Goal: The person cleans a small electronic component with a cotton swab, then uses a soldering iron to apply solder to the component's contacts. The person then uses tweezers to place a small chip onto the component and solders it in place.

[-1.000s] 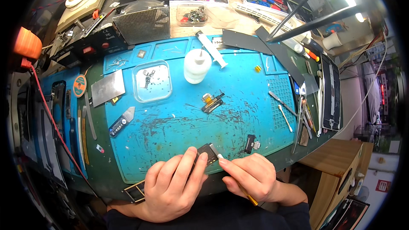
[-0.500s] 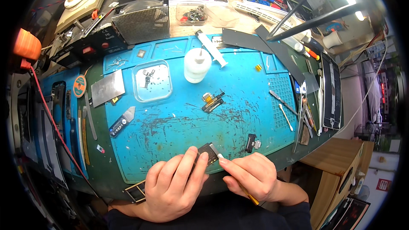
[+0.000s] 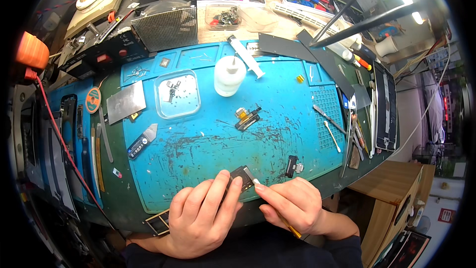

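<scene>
At the mat's near edge my left hand (image 3: 203, 216) is closed on a dark phone frame (image 3: 241, 180); its far end shows past my fingertips. An open, gold-edged part (image 3: 158, 223), seemingly the same frame's other end, sticks out below my wrist, with the middle hidden by the hand. My right hand (image 3: 297, 203) pinches a slim hand tool with a golden handle (image 3: 290, 227). Its flat pale tip (image 3: 251, 175) lies against the frame's right edge. A small black phone part (image 3: 292, 167) with a metal piece rests just beyond my right hand.
Blue work mat (image 3: 198, 144) holds small phone parts (image 3: 247, 119), a white bottle (image 3: 229, 77), a syringe (image 3: 246, 57), a clear tray (image 3: 177, 94) and a cutter blade (image 3: 142, 142). Tweezers (image 3: 350, 134) and a cotton swab (image 3: 332, 136) lie right. A lamp arm (image 3: 367, 25) crosses above.
</scene>
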`<state>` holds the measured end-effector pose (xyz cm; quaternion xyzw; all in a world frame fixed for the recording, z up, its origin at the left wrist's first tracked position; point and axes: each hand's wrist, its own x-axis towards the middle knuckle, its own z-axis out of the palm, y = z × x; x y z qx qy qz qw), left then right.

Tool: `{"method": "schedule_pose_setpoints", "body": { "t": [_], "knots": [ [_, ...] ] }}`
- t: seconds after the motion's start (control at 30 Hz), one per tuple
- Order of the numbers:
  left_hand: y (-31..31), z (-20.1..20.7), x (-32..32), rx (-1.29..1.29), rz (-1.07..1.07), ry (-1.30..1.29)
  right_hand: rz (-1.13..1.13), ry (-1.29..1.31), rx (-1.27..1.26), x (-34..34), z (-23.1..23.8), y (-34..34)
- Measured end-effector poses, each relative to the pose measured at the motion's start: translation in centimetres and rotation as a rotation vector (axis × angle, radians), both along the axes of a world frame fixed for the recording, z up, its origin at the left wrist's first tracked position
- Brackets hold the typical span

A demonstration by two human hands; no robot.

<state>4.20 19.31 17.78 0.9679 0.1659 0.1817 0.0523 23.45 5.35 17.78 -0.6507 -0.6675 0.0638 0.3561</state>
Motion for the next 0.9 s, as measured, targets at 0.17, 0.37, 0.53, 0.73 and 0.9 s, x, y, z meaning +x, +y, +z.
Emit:
{"method": "schedule_pose_setpoints", "body": {
  "t": [0.17,0.37,0.53,0.73,0.9],
  "knots": [
    [-0.03,0.07,-0.06,-0.004,-0.003,0.001,0.003,-0.006,0.003,0.04,0.05,-0.03],
    [-0.01,0.11,0.00,0.006,0.001,0.005,0.005,-0.020,0.004,0.07,0.01,0.03],
    [0.00,0.09,0.03,0.005,-0.001,0.003,-0.001,-0.007,0.010,0.02,-0.21,-0.18],
    [-0.03,0.04,-0.03,0.004,0.000,0.002,-0.002,-0.009,0.002,-0.02,-0.02,-0.08],
    [-0.09,0.14,-0.15,0.000,0.008,-0.002,0.010,-0.003,0.003,0.01,0.08,0.05]
  ]
}}
